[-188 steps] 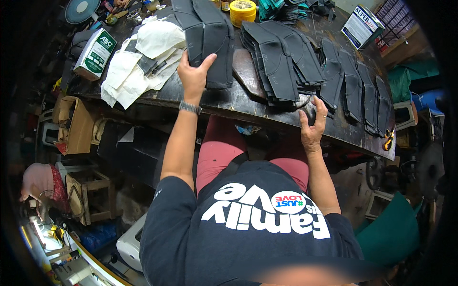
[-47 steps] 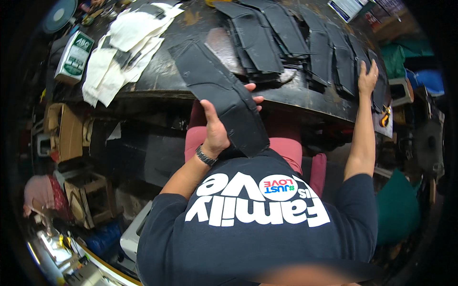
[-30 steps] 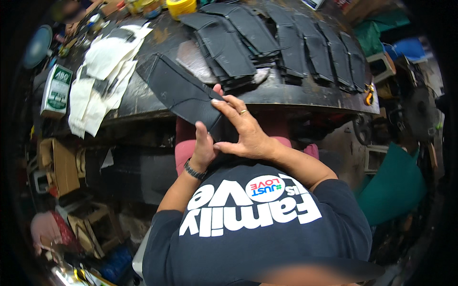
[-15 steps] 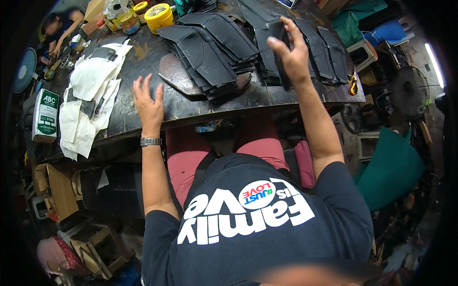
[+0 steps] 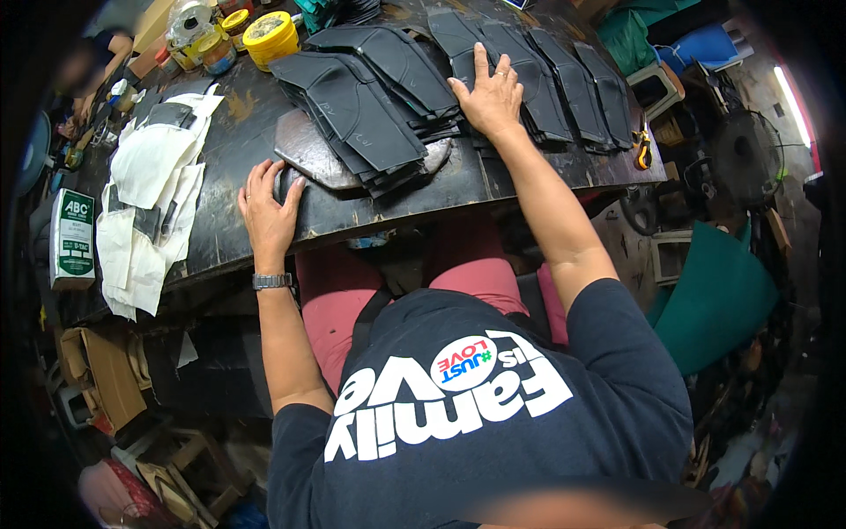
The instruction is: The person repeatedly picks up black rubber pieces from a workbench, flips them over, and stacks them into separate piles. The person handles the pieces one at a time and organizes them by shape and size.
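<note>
My right hand (image 5: pixel 492 99) lies with fingers spread on a stack of black leather-like cut pieces (image 5: pixel 454 40), near the middle of the dark table. My left hand (image 5: pixel 271 207) rests at the table's near edge, fingers apart and curved. It is beside a brown board with angled corners (image 5: pixel 304 154). Partly on that board sits another stack of black pieces (image 5: pixel 374 137), with pale marks and curved stitch-like lines on top. More black stacks (image 5: pixel 568 88) stand in a row to the right of my right hand.
White cut sheets (image 5: pixel 145 238) lie on the table's left, beside a green-and-white box (image 5: pixel 73 238). A yellow tub (image 5: pixel 270 40) and several jars stand behind. Orange-handled cutters (image 5: pixel 643 152) lie at the right edge. Another person's arm (image 5: pixel 119 53) shows far left.
My right hand has come down and left, from raised beside a tilted black piece to flat on the stack. My left hand has lowered to the table edge. The view has shifted slightly.
</note>
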Tool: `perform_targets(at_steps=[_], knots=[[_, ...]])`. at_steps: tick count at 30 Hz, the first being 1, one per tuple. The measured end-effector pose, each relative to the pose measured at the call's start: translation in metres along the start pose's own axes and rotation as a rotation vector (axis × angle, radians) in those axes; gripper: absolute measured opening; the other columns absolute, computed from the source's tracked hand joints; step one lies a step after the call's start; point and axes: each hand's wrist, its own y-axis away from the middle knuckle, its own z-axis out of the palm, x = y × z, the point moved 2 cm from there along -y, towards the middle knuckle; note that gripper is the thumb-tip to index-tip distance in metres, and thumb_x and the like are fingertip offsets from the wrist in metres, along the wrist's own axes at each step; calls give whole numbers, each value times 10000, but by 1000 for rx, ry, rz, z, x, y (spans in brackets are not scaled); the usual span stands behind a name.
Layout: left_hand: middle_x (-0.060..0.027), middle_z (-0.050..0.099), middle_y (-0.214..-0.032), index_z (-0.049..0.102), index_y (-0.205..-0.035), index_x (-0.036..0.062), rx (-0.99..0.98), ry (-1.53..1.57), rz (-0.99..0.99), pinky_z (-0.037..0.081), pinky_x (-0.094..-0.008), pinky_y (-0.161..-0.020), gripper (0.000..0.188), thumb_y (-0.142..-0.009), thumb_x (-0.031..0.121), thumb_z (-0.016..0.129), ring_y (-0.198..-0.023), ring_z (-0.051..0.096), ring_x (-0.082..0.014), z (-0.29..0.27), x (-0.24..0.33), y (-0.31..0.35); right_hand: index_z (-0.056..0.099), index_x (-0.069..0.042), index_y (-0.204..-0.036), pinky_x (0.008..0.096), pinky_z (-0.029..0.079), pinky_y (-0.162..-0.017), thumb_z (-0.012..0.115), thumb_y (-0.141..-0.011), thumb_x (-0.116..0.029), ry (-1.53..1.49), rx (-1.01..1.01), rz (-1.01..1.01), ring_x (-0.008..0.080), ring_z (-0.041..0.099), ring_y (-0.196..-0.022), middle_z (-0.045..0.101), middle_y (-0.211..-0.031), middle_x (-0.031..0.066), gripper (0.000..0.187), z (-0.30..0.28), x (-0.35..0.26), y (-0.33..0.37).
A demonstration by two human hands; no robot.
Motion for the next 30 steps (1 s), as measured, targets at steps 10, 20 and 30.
perform_targets(at_steps=[10, 20, 30], knots=[[-110, 562, -1401, 657, -1253, 130, 3, -17, -3, 262, -534, -1166, 466, -873, 391, 725, -1370, 457, -298, -1, 3, 3, 132, -307, -1613, 571, 430, -1024, 714, -797, -624, -65, -176, 195, 510, 476, -1277, 289, -1523, 326, 1051, 2, 1, -1], [-100, 579, -1369, 678, -1218, 131, 9, 43, -18, 263, -527, -1162, 453, -852, 391, 740, -1351, 472, -283, -1, 1, 3, 51, -332, -1619, 579, 423, -1045, 725, -798, -597, -26, -249, 263, 531, 449, -1326, 280, -1542, 362, 1095, 3, 1, -4], [-81, 605, -1322, 696, -1189, 137, 53, 76, -8, 262, -511, -1158, 434, -843, 395, 737, -1327, 481, -288, 0, 0, 3, 97, -343, -1618, 564, 443, -1030, 531, -843, -790, 23, -164, 239, 522, 496, -1283, 363, -1494, 362, 994, 12, 5, -5]])
